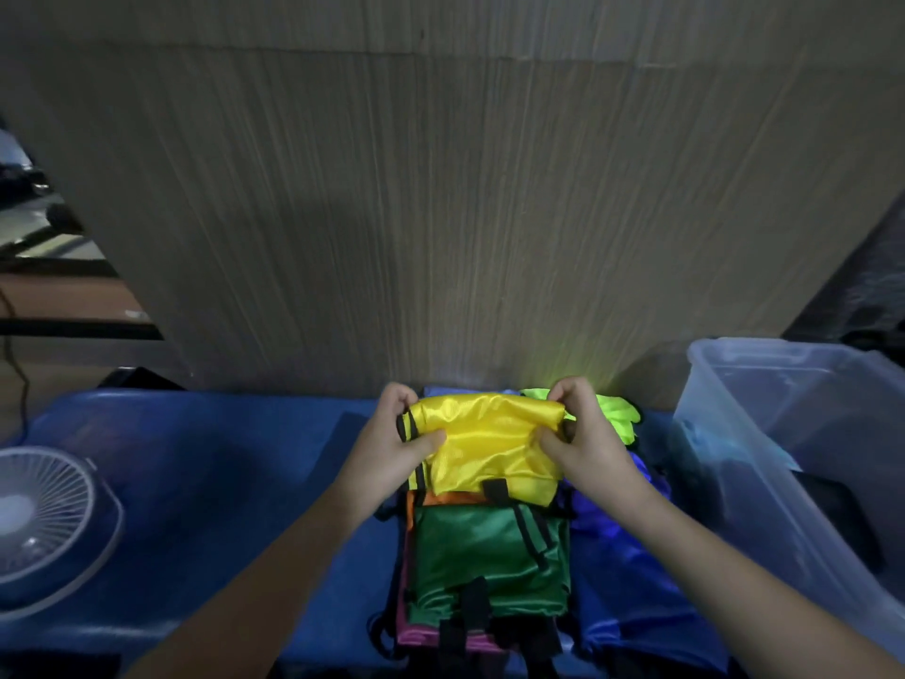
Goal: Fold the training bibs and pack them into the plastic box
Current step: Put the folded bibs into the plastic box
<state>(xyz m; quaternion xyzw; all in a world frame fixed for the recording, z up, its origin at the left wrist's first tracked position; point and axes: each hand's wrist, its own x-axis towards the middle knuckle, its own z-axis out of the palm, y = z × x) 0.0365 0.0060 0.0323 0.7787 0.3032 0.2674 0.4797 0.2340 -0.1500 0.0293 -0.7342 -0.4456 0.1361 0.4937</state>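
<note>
Folded yellow bib (482, 445) atop green bib (485, 561)

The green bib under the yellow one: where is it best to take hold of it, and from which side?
Grip the green bib at its two near corners, coming from the person's side. It lies flat atop the stack, and the yellow bib probably covers its far edge.

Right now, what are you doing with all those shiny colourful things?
A person is folding training bibs. Both hands, the left hand and right hand, grip the far edge of a yellow bib and roll it over. Under it lies a stack of folded ones, with a green bib on top, on a blue cloth. The plastic box waits at the right, and a fan sits at the left.
</note>
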